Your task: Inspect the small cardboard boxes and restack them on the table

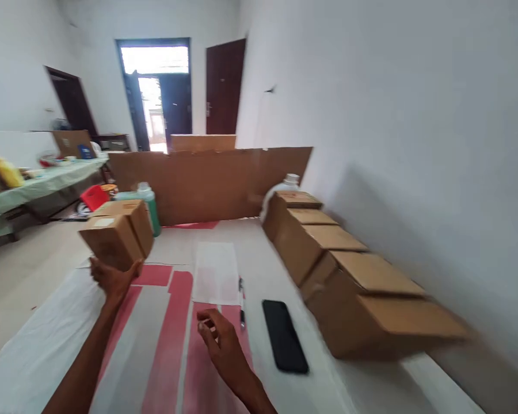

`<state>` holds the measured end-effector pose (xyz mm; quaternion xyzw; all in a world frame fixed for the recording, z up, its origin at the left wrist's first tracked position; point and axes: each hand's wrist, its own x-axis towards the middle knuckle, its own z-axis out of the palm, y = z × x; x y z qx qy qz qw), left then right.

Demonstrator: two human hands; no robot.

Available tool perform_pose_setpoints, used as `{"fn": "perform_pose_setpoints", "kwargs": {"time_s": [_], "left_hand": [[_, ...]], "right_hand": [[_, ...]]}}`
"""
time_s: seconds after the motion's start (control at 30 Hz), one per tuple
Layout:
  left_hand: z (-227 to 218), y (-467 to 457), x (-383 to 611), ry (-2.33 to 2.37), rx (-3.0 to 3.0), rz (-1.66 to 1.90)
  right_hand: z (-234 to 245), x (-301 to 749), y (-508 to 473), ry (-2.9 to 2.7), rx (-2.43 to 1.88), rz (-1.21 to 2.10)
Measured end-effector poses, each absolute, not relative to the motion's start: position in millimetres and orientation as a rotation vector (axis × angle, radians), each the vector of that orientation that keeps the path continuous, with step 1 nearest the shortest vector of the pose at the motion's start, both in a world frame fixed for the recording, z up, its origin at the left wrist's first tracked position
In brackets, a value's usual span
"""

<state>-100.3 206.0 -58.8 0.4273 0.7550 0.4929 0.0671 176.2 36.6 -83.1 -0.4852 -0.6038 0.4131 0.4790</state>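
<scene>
My left hand grips the near side of a small cardboard box at the table's left edge, thumb to the right and fingers to the left. A second cardboard box stands right behind it. My right hand, loosely curled with a gap between thumb and fingers, hovers over the red and white table cover and holds nothing. Just beyond it lie a white sheet of paper and a pen. A black phone rests to the right of that hand.
Several cardboard boxes form a row along the right wall. A cardboard panel stands across the table's far end. Bottles stand at both far corners, one with green liquid and one whitish. Another table is at the left.
</scene>
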Motion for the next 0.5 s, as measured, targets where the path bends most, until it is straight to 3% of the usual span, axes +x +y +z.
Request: {"fn": "perform_pose_setpoints", "kwargs": {"time_s": [0.23, 0.3, 0.5], "left_hand": [[-90, 126, 46, 1.624, 1.911, 1.462], [-95, 91, 100, 1.363, 1.950, 1.342], [-102, 21, 213, 0.674, 1.954, 0.926]], "right_hand": [[-34, 345, -51, -0.734, -1.696, -0.545], [-32, 399, -64, -0.489, -1.768, -0.591], [-87, 490, -53, -0.405, -1.789, -0.017]]}}
